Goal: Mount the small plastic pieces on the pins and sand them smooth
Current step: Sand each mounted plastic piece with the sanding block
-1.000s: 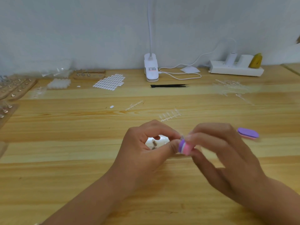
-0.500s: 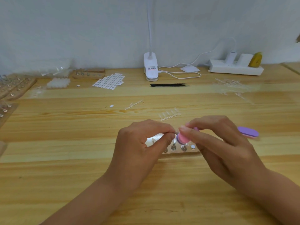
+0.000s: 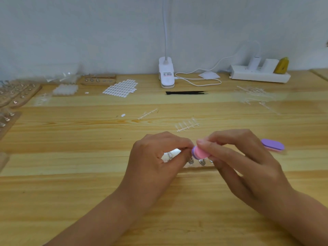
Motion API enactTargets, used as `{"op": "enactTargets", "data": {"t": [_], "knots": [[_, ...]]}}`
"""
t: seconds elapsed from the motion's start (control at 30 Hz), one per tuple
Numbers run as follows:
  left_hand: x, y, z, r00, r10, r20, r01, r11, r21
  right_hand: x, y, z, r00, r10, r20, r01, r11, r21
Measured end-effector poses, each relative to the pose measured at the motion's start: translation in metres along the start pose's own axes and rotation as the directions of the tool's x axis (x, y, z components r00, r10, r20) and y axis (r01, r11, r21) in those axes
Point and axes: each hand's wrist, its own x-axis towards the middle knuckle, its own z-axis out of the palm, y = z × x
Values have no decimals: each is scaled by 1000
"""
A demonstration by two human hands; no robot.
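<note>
Far left of the hands, wooden boards (image 3: 17, 96) carry rows of pins. Beyond the hands lie a sticker sheet (image 3: 120, 87), a lamp base (image 3: 166, 73), tweezers (image 3: 186, 92) and, nearer, a clear sprue (image 3: 187, 126). The left hand (image 3: 156, 164) covers the left end of the strip (image 3: 195, 165), thumb and forefinger pinching at one of its pins. Clear pieces (image 3: 202, 162) sit on the pins just below the block (image 3: 199, 152). The right hand (image 3: 245, 162) pinches the block, which meets the left fingertips. Just right lies a spare block (image 3: 273, 144).
</note>
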Motion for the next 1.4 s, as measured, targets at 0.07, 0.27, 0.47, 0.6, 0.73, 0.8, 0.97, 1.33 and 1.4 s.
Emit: {"op": "enactTargets", "data": {"t": [0.07,0.27,0.47,0.6,0.73,0.8,0.97,1.33,1.4], "knots": [[0,0,0,1000,10,-12,-10,1000,20,1,2,0,1000,29,4,-29,999,-18],[0,0,0,1000,18,-13,-17,1000,21,1,-3,1,999,33,-17,-33,999,4],[-2,0,-1,1000,5,-28,-4,1000,16,3,3,-1,995,87,-42,-86,996,9],[-1,0,-1,998,23,-51,-22,1000,19,1,-3,2,999,43,-23,-42,998,43],[-2,0,-2,998,14,-65,-14,1000,-1,3,4,0,993,111,-37,-110,994,29],[-1,0,-3,997,24,-72,-24,1000,3,2,-1,0,994,95,-46,-92,994,60],[-2,2,-4,995,46,-87,-45,999,6,3,0,1,994,105,-34,-103,993,49],[-1,6,-3,998,-27,-54,21,995,-101,4,6,-3,990,120,-79,-122,992,-22],[-1,6,-3,996,-91,-15,86,976,-202,3,2,-4,991,94,-90,-93,995,24]]}}
